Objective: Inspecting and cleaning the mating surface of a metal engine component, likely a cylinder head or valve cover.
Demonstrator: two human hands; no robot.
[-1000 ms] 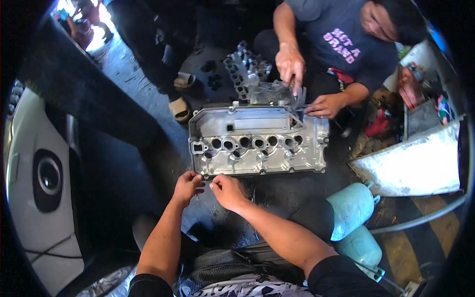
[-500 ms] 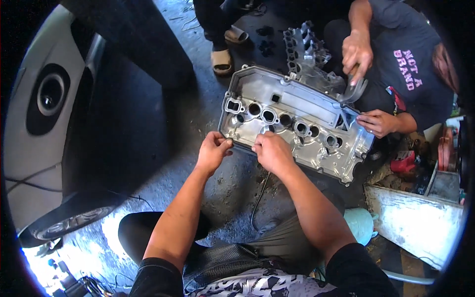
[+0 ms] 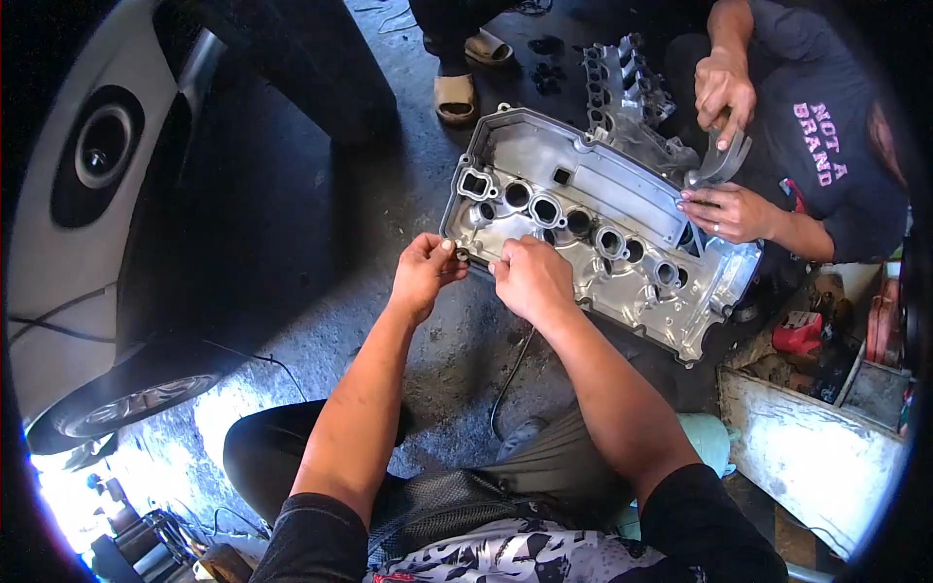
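A silver engine valve cover (image 3: 607, 199) lies tilted in front of me, its hollow side with several round ports facing up. A dark rubber gasket runs along its rim. My left hand (image 3: 426, 276) pinches the gasket between thumb and fingers at the near left corner. Just to its right, my right hand (image 3: 535, 280) is closed over the near edge; its knuckles hide what the fingers grip. Across the cover, a co-worker's hand (image 3: 731, 210) rests on the far right edge, and the other holds a hammer (image 3: 719, 167) above that edge.
Behind the cover lies another metal engine part (image 3: 627, 92) with a row of openings. A white box of tools and parts (image 3: 807, 452) stands at right. A car with its wheel (image 3: 141, 406) fills the left. Another person's sandalled foot (image 3: 455, 101) is at the back.
The whole view has shifted, so the cover sits further up and right. The co-worker's lower hand has slid left along the far edge. My hands stay at the near edge.
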